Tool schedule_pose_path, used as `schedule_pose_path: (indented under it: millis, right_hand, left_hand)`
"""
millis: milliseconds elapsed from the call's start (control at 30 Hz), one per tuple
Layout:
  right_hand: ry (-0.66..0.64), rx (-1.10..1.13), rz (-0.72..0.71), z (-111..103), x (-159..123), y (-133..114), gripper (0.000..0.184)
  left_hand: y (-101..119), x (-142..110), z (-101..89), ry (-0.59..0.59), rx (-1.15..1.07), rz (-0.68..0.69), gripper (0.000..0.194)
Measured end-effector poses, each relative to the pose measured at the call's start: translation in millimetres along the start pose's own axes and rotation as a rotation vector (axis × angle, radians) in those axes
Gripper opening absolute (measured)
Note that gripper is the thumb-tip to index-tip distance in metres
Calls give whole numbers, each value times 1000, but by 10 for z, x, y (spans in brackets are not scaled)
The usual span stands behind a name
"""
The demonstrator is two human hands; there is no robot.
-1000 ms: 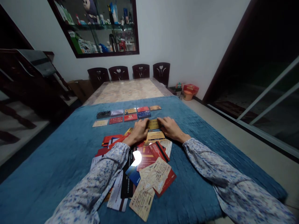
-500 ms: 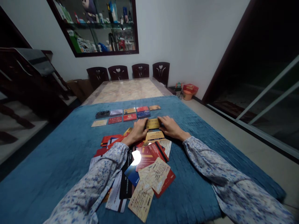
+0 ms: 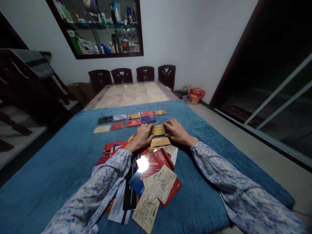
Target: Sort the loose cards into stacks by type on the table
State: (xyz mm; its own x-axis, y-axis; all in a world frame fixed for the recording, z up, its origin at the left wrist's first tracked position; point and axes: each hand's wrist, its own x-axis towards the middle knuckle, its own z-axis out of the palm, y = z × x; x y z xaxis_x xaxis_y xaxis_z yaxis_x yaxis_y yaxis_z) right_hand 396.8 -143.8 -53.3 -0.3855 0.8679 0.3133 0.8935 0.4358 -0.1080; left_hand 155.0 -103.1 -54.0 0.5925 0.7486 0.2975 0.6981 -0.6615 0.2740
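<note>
A gold card, possibly a small stack, lies between my hands just beyond the loose pile. My left hand has its fingers bent against the left edge, and my right hand grips the right edge the same way. Nearer to me is a pale yellow card with a dark stripe. The loose pile below includes a red card, a blue card, a black card and beige cards. My left forearm covers part of the pile.
Beyond my hands, sorted cards form two rows, among them a dark stack, a blue stack and an orange-brown card. A blue cloth covers the near table; bare marbled tabletop and chairs lie beyond.
Both hands stay at the gold card's sides with hardly any movement. The whole view has shifted slightly; the cards keep their arrangement.
</note>
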Motion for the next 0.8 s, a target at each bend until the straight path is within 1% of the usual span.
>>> schedule_pose_path:
  millis: [133,367,567,800]
  right_hand:
    - [-22,2,5,-46,-5,-24,52]
    - [-37,-10,-6,-87,2,1,50]
    - [-47,-32,-3,-89,41,69,51]
    - [-63,-69,-5,-154,143,207,52]
  left_hand:
    - [31,10,-55,-27,17,9,50]
    - [48,61,-86,-40,54,43,45]
    - [68,126,-121,-50,65,59,41]
    - [111,281,-178,-77,72,50,38]
